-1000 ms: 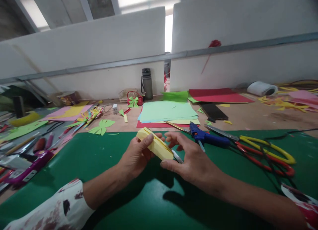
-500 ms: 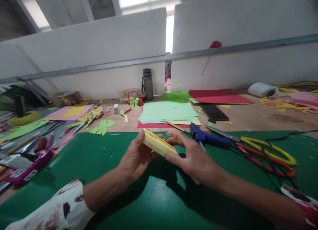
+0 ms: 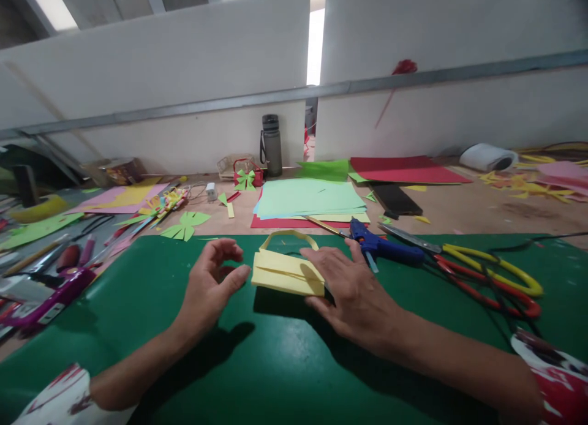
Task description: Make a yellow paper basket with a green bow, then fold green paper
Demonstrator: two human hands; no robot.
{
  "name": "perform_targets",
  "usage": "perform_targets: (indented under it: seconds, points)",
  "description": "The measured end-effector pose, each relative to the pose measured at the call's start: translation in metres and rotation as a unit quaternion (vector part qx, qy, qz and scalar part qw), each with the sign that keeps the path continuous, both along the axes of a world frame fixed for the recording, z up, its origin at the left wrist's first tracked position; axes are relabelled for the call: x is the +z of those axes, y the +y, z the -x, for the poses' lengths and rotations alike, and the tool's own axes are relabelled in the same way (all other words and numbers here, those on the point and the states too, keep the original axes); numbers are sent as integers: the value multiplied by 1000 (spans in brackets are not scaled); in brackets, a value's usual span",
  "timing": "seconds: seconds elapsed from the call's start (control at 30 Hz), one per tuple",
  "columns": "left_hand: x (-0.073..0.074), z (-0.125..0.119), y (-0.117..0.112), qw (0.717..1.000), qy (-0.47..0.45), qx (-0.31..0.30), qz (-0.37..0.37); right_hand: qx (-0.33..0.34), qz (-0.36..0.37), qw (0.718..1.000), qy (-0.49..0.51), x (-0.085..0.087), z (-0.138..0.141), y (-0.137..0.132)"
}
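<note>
A small yellow paper bag (image 3: 287,277) with a looped strip handle (image 3: 280,234) is held low over the green mat (image 3: 285,364). My right hand (image 3: 353,290) grips its right end, thumb below and fingers on top. To the left of the bag, my left hand (image 3: 214,278) is apart from it, fingers curved and a gap between thumb and fingers, with nothing in it. Beyond my right hand lies a blue glue gun (image 3: 390,248). Shears with yellow and red handles (image 3: 496,269) rest to the right of that.
Coloured paper sheets (image 3: 312,198) are stacked behind the mat, with a dark phone-like slab (image 3: 395,199) beside them. A grey bottle (image 3: 272,146) stands near the wall by a small red paper basket (image 3: 248,174). Pens and a purple tool (image 3: 55,305) crowd the left side.
My left hand has let go of the yellow paper bag and moved left. The bag has turned in my right hand, and its handle now shows. The view has tilted slightly down.
</note>
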State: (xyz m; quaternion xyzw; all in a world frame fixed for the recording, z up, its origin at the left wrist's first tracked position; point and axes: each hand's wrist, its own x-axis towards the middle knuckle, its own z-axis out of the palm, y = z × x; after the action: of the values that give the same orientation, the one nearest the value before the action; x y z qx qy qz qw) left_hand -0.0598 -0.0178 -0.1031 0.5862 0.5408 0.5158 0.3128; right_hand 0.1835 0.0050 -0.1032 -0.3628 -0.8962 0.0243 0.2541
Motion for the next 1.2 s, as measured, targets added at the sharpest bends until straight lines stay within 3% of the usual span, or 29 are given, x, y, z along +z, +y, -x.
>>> perform_targets:
  seconds: [0.07,0.13,0.23,0.33,0.5,0.73,1.2]
  points:
    - [0,4,-2,976,172,-20,-134,13,-5,1000,-26,-5,2,0]
    - [-2,0,-2,921,314,-86,-216,21,-4,999,-40,-8,5,0]
    - [-7,-11,0,855,433,-152,-243,28,-5,999,-42,-12,8,0]
    - [-9,-19,2,831,486,-145,-229,35,-3,999,-32,-14,7,1]
    - [-9,-9,2,835,502,-113,-193,40,20,999,-19,-13,1,2]
    - [-19,3,1,870,449,-125,-162,53,51,997,4,-12,-2,3]
    - [-19,3,0,865,455,-138,-161,37,63,997,19,-13,-2,4]
